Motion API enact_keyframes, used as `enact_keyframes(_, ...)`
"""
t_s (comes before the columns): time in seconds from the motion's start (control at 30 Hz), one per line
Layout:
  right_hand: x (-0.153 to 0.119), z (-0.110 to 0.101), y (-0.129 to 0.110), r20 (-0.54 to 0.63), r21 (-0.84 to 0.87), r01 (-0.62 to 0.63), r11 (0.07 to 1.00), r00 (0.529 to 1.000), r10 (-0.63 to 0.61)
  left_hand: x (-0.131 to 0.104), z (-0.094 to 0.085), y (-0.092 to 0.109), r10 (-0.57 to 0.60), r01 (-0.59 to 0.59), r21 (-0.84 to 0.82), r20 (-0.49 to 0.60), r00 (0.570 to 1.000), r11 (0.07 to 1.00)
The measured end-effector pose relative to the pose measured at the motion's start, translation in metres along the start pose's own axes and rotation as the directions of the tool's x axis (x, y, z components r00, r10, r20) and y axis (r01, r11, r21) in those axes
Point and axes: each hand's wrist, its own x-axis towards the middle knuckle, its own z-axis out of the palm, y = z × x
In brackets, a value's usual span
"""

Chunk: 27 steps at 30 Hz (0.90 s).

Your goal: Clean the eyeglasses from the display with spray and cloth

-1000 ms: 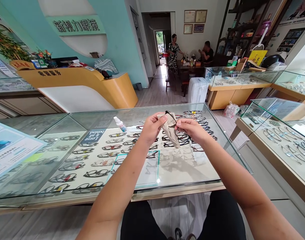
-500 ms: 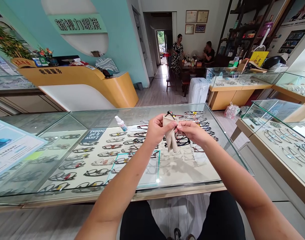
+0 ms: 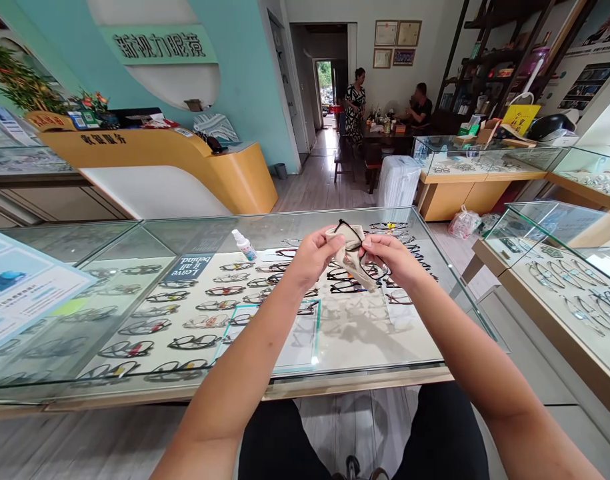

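Note:
Above the glass display case, my left hand (image 3: 315,252) is closed on a beige cleaning cloth (image 3: 357,265), the thumb pressing it against a lens. Dark-framed eyeglasses (image 3: 343,223) are partly covered by the cloth. My right hand (image 3: 389,256) pinches the frame near its middle, and one side of the glasses hangs below those fingers. Part of the cloth droops between both hands. On the glass to the left stands a white spray bottle (image 3: 244,246).
Rows of eyeglasses lie inside the display case (image 3: 355,340) beneath my hands. A teal-edged tray (image 3: 271,360) lies near its front, and a printed sign (image 3: 27,287) stands at left. Further back are a yellow counter (image 3: 245,177), a wrapped suitcase (image 3: 399,181) and two people by a table.
The glasses and cloth have been turned, so more of the dark frame shows. My right hand has shifted slightly right, and the cloth's hanging end has swung right.

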Motion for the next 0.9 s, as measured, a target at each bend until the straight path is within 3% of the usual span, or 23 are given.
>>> enact_keyframes(0.13, -0.001, 0.003, 0.007, 0.022, 0.018, 0.005, 1.000, 1.000, -0.005, -0.002, 0.000, 0.000, -0.011, 0.011, 0.026, 0.003, 1.000, 1.000)
enact_keyframes(0.33, -0.002, 0.005, 0.012, 0.068, -0.039, 0.011, 0.999, 0.998, -0.008, 0.000, 0.004, -0.008, 0.010, -0.008, 0.018, -0.086, 0.996, 1.000)
enact_keyframes(0.6, -0.002, 0.011, 0.013, 0.136, -0.064, 0.017, 0.998, 0.991, -0.008, -0.003, 0.009, -0.017, 0.123, -0.106, 0.091, -0.217, 0.968, 0.990)
enact_keyframes(0.77, -0.002, 0.010, 0.012, 0.099, -0.084, 0.057, 0.995, 0.994, -0.049, 0.002, 0.009, -0.020, 0.123, -0.117, 0.036, -0.259, 0.958, 0.992)
enact_keyframes(0.9, -0.002, 0.004, 0.008, 0.096, -0.094, 0.147, 0.985, 0.986, -0.138, 0.014, -0.004, -0.010, 0.147, -0.168, -0.014, -0.418, 0.897, 0.986)
